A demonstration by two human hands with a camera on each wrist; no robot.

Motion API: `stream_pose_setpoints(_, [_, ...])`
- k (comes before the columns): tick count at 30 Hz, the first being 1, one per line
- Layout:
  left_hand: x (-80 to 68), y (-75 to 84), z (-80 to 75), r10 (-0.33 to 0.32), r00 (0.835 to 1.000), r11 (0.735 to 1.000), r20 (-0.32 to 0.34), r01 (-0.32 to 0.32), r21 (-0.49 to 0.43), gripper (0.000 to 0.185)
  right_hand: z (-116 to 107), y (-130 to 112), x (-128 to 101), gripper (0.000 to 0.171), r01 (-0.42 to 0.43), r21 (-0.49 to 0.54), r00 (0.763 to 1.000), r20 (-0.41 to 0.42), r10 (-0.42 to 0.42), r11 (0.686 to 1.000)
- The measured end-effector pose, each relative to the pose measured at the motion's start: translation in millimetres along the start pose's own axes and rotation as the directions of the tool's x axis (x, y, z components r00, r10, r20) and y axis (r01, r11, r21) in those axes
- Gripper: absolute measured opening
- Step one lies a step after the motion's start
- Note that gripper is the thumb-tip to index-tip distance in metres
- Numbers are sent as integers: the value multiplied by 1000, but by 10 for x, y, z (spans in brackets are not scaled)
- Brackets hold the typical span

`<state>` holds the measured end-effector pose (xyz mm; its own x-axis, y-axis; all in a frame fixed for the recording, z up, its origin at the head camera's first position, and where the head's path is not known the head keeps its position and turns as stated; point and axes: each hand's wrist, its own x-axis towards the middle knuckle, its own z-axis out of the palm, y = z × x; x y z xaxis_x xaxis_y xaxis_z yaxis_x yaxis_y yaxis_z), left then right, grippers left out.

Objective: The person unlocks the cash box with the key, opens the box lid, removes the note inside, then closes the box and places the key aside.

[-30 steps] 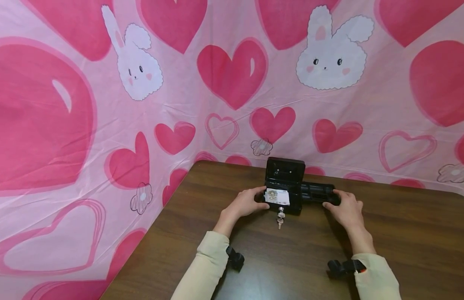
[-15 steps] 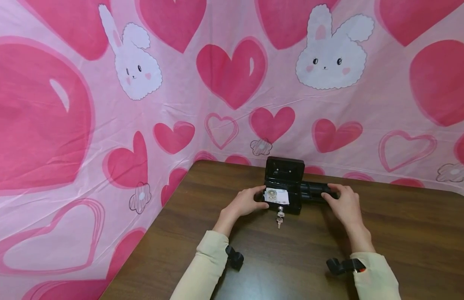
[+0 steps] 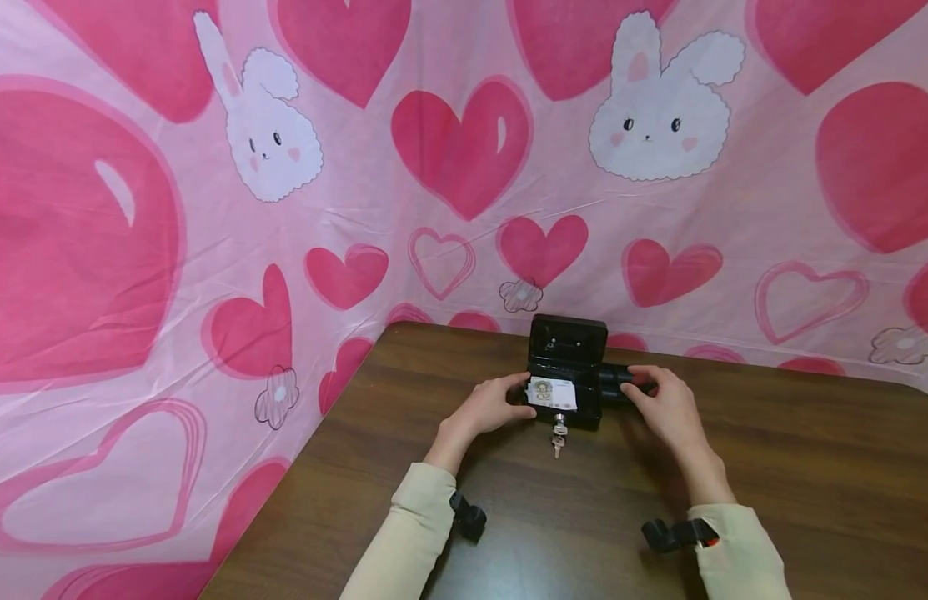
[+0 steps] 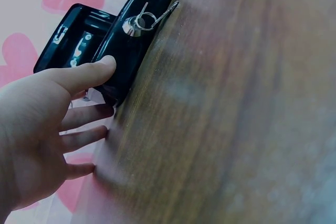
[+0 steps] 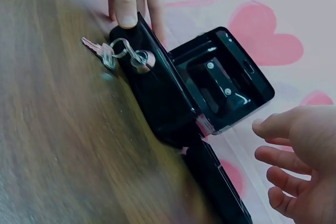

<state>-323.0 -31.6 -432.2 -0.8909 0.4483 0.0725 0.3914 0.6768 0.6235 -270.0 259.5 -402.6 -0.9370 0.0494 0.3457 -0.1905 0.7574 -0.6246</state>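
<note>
A small black cash box (image 3: 589, 410) stands on the table with its lid (image 3: 568, 340) raised. Banknotes (image 3: 551, 393) lie inside it, and keys (image 5: 105, 52) hang from the lock (image 5: 143, 62) on its front. My left hand (image 3: 488, 408) holds the box's left end, the thumb on the front face and the fingers at the side. A black compartment tray (image 3: 615, 383) lies against the box's right side, partly hidden by my right hand (image 3: 669, 410). That hand hovers over the tray with fingers and thumb apart, holding nothing in the right wrist view (image 5: 310, 156).
The brown wooden table (image 3: 554, 517) spreads in front of the box and to its right. Behind the box hangs a pink cloth (image 3: 464, 192) with hearts and rabbits, close to the raised lid. A black wrist camera (image 3: 469, 518) sits on each forearm.
My right hand has moved left from the tray's right end, over the tray and nearer the box. My left hand stays at the box's left end, and the box has not visibly shifted.
</note>
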Motion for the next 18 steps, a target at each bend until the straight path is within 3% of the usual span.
stream_pose_setpoints(18, [-1, 15, -14, 4, 1000, 1000, -4, -4, 0, 68, 231, -160, 11, 37, 14, 25, 995, 94, -16, 1000])
